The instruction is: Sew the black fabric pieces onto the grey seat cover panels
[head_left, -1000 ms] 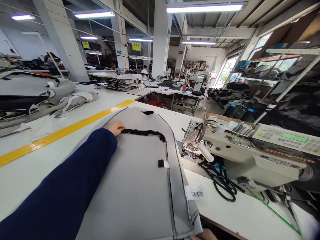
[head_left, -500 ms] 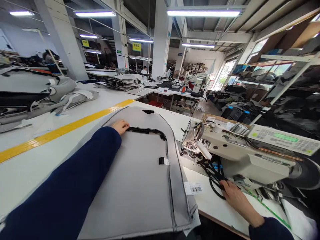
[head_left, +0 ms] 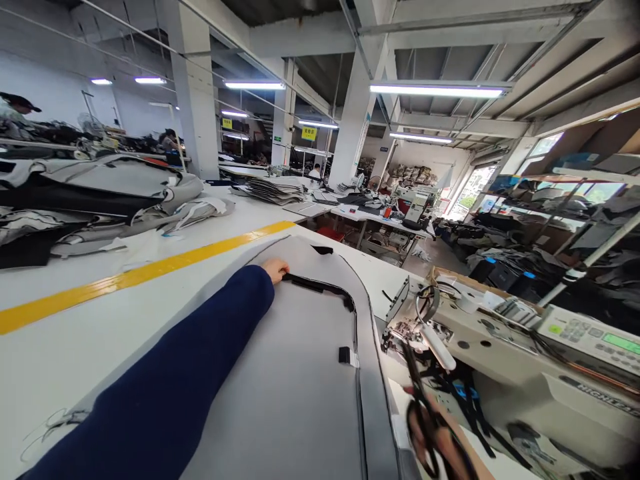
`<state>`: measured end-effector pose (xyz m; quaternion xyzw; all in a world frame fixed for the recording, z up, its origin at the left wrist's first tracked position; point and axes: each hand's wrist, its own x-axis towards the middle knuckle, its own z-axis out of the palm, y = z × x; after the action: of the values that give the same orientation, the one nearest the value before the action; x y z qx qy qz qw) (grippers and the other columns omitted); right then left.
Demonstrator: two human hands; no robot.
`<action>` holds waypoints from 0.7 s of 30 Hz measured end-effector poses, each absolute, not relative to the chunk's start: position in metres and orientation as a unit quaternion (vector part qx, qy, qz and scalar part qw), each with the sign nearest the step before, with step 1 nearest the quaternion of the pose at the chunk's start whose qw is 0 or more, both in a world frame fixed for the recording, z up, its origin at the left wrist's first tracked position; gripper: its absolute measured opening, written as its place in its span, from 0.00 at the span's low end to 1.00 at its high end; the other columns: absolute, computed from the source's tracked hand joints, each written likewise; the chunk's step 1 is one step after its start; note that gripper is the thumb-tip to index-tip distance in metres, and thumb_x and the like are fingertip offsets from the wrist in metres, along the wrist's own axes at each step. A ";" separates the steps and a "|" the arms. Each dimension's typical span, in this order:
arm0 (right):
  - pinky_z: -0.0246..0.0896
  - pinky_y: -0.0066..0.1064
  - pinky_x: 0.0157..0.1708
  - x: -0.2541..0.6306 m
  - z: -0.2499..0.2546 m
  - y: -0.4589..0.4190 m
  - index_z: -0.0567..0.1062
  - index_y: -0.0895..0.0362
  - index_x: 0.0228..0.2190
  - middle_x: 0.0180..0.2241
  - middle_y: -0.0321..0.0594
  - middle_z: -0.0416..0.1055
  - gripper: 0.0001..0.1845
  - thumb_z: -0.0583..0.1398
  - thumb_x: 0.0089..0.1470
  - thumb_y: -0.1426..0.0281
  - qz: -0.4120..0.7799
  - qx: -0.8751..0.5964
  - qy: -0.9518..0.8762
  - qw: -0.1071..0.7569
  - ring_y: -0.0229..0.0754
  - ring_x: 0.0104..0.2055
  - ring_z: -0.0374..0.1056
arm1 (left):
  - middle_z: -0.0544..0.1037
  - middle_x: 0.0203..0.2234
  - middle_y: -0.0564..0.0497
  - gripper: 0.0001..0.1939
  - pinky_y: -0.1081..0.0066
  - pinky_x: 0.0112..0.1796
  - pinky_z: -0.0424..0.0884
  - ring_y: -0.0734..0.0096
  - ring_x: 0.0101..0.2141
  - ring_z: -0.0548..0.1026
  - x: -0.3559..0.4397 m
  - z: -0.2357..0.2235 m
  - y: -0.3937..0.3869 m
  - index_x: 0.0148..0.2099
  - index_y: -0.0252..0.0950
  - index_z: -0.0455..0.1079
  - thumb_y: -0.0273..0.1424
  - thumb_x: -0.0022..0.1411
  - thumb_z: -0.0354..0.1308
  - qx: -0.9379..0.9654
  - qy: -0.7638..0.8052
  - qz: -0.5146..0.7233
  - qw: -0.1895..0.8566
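A large grey fabric panel (head_left: 285, 393) with dark seams lies on the white table, its far end rounded. My left hand (head_left: 277, 269) pinches the panel at the end of a black strip (head_left: 313, 285) sewn along the inner seam. Black scissors (head_left: 417, 377) are in my right hand (head_left: 445, 443), held up beside the panel's right edge with the blades pointing away from me; both are blurred. A small black tab (head_left: 345, 355) sits near the inner seam.
A sewing machine (head_left: 505, 353) with a control panel (head_left: 595, 333) stands close on the right, black straps (head_left: 475, 403) beneath its arm. A yellow stripe (head_left: 150, 273) crosses the table. Fabric covers (head_left: 110, 193) are heaped at the left; loose threads (head_left: 63, 420) lie nearer.
My right hand has lifted the scissors from the table by the machine and brought them toward the panel. My left hand keeps its hold; the view has swung left and up.
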<state>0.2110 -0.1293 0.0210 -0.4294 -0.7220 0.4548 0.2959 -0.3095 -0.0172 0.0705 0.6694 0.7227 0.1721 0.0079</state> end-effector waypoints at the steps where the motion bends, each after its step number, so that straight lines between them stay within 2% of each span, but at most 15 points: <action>1: 0.67 0.36 0.36 0.182 0.033 -0.114 0.65 0.52 0.57 0.33 0.44 0.72 0.33 0.57 0.53 0.51 0.437 -0.391 -0.759 0.282 0.46 0.33 0.70 | 0.75 0.38 0.48 0.13 0.70 0.41 0.66 0.66 0.39 0.72 -0.310 0.071 -0.018 0.38 0.37 0.75 0.26 0.55 0.50 0.667 0.726 0.170 0.000; 2: 0.66 0.35 0.34 0.152 0.047 -0.097 0.66 0.55 0.56 0.32 0.43 0.72 0.34 0.56 0.54 0.50 0.395 -0.353 -0.796 0.291 0.45 0.31 0.69 | 0.74 0.39 0.47 0.12 0.69 0.43 0.66 0.64 0.40 0.72 -0.311 0.072 -0.020 0.36 0.37 0.76 0.26 0.54 0.51 0.663 0.729 0.169 -0.008; 5: 0.65 0.33 0.39 0.064 0.084 -0.043 0.68 0.61 0.54 0.39 0.44 0.72 0.34 0.61 0.50 0.53 0.225 -0.278 -0.890 0.284 0.44 0.36 0.69 | 0.72 0.41 0.44 0.09 0.65 0.45 0.65 0.58 0.45 0.70 -0.312 0.074 -0.029 0.33 0.36 0.75 0.26 0.54 0.53 0.644 0.746 0.170 -0.031; 8: 0.61 0.34 0.42 -0.007 0.106 -0.003 0.70 0.66 0.50 0.40 0.44 0.69 0.32 0.54 0.56 0.52 0.047 -0.213 -0.929 0.298 0.44 0.41 0.69 | 0.72 0.41 0.43 0.10 0.63 0.45 0.65 0.57 0.46 0.69 -0.311 0.076 -0.037 0.37 0.36 0.74 0.27 0.57 0.51 0.630 0.756 0.175 -0.030; 11: 0.62 0.41 0.42 -0.048 0.115 0.025 0.70 0.62 0.50 0.41 0.49 0.70 0.31 0.57 0.55 0.51 -0.075 -0.202 -0.957 0.193 0.52 0.43 0.68 | 0.74 0.38 0.46 0.10 0.67 0.43 0.65 0.62 0.41 0.71 -0.310 0.082 -0.040 0.38 0.36 0.72 0.27 0.59 0.50 0.633 0.753 0.179 -0.011; 14: 0.61 0.44 0.40 -0.063 0.117 0.045 0.67 0.61 0.51 0.43 0.57 0.69 0.33 0.60 0.53 0.51 -0.130 -0.209 -0.965 0.090 0.56 0.43 0.66 | 0.75 0.38 0.47 0.09 0.68 0.41 0.65 0.64 0.40 0.71 -0.310 0.088 -0.041 0.38 0.35 0.71 0.27 0.60 0.50 0.637 0.747 0.191 -0.002; 21: 0.57 0.34 0.34 -0.074 0.121 0.066 0.64 0.57 0.53 0.43 0.51 0.69 0.32 0.51 0.57 0.47 -0.196 -0.146 -0.970 -0.001 0.51 0.41 0.67 | 0.74 0.36 0.48 0.06 0.66 0.43 0.65 0.68 0.38 0.70 -0.315 0.087 -0.046 0.37 0.33 0.70 0.27 0.62 0.52 0.641 0.733 0.227 0.008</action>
<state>-0.0736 0.0658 0.1212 -0.1459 -0.9698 -0.1955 -0.0014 -0.3146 -0.0463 0.0869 0.6413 0.7328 0.2271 0.0082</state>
